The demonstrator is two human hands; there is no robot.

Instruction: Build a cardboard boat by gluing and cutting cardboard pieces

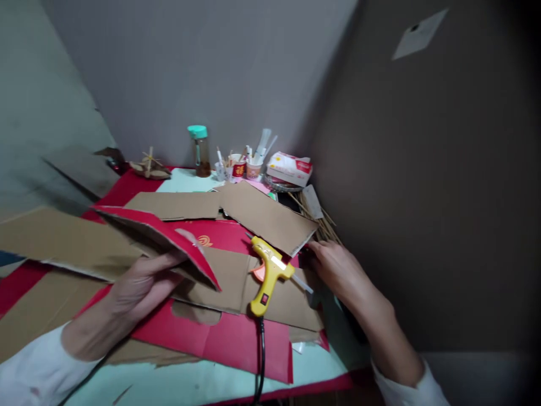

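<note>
My left hand (143, 285) grips a folded piece of red-faced cardboard (202, 264), thumb and fingers on either side, raised at a tilt over the table. My right hand (338, 268) is at the right side, by the corner of a brown cardboard panel (270, 217). Its fingers are curled in, and what they hold, if anything, is hidden in shadow. Between my hands a yellow hot glue gun (270, 268) lies on the cardboard, nozzle to the upper left. A clear glue stick (303, 282) sticks out of its back, and its black cord (261, 361) runs toward me.
More brown cardboard (63, 239) and red sheets (249, 341) overlap across the table. At the back stand a bottle with a teal lid (200, 152), cups of pens and sticks (253, 169), a white-and-red box (289, 168) and a small wooden model (150, 168). Thin sticks (325, 225) lie along the right wall.
</note>
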